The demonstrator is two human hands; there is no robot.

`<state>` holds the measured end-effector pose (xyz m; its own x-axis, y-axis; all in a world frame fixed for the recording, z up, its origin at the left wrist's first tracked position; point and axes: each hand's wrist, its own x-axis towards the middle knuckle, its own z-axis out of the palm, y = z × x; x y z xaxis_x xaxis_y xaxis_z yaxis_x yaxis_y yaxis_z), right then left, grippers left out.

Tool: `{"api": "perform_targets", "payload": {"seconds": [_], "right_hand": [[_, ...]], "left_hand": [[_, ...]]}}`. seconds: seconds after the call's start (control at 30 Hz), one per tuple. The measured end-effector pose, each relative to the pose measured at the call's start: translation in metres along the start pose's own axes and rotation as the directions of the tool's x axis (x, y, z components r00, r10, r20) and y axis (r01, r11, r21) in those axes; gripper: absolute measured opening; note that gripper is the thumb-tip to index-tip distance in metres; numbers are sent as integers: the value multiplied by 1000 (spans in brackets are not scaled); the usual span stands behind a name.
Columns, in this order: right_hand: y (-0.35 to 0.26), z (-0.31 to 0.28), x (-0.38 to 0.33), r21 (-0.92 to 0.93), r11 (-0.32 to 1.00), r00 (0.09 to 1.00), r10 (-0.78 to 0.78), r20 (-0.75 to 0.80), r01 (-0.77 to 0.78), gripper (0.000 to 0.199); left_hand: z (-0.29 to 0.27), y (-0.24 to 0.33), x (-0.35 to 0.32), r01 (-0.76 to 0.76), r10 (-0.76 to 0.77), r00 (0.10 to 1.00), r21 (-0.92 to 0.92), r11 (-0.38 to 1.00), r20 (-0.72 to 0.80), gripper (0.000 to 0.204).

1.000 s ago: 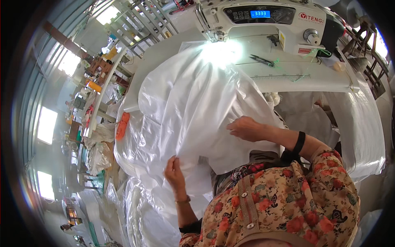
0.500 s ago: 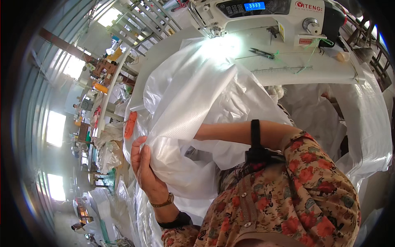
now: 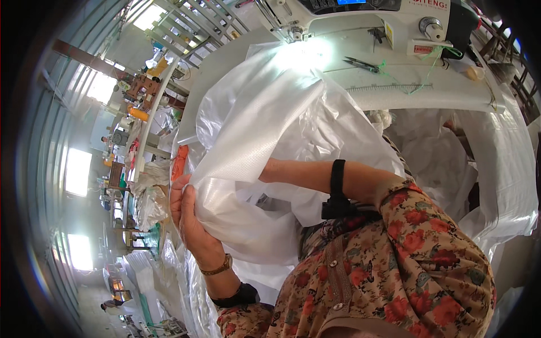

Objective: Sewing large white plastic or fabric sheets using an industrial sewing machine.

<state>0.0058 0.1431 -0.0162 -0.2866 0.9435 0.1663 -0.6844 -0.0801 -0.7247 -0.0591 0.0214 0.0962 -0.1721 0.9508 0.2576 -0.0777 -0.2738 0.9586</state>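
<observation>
A translucent white woven plastic sheet point(image 3: 248, 138) hangs in loose folds from the lit needle area of a sewing machine point(image 3: 296, 35) down towards my body. At the sheet's left edge my left hand point(image 3: 193, 222) is closed, fingers and thumb gathered against the folded material. My right forearm reaches across from the right, and my right hand point(image 3: 268, 170) goes in beneath the sheet, which covers its fingers. What it holds there, if anything, cannot be seen.
Dark thread snips point(image 3: 361, 64) lie on the machine table point(image 3: 344, 93), near a green thread point(image 3: 414, 90) and a printed ruler scale. More white plastic point(image 3: 507, 169) drapes over the table's right side. An orange-red bundle point(image 3: 179, 161) sits left of the sheet.
My left hand has shifted slightly left and up with the sheet's edge. The right forearm has moved a little left, deeper under the sheet. The machine sits higher in view.
</observation>
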Motion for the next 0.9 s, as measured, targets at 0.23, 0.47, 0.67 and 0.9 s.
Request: {"api": "perform_targets", "payload": {"seconds": [0.23, 0.47, 0.67, 0.9], "right_hand": [[1, -15, 5, 104, 994, 999, -14, -41, 18, 34], [-10, -15, -18, 43, 999, 996, 10, 88, -14, 35], [-35, -13, -40, -180, 978, 915, 165, 369, -104, 34], [-36, -43, -91, -262, 930, 813, 355, 462, -257, 30]], "left_hand": [[-11, -7, 9, -3, 2, 1000, -41, 999, -3, 19], [-12, -5, 16, -26, 25, 999, -26, 999, -37, 18], [-18, -4, 22, -26, 26, 999, -1, 1000, -35, 17], [-67, -41, 62, -128, 125, 992, 249, 960, 29, 14]]}}
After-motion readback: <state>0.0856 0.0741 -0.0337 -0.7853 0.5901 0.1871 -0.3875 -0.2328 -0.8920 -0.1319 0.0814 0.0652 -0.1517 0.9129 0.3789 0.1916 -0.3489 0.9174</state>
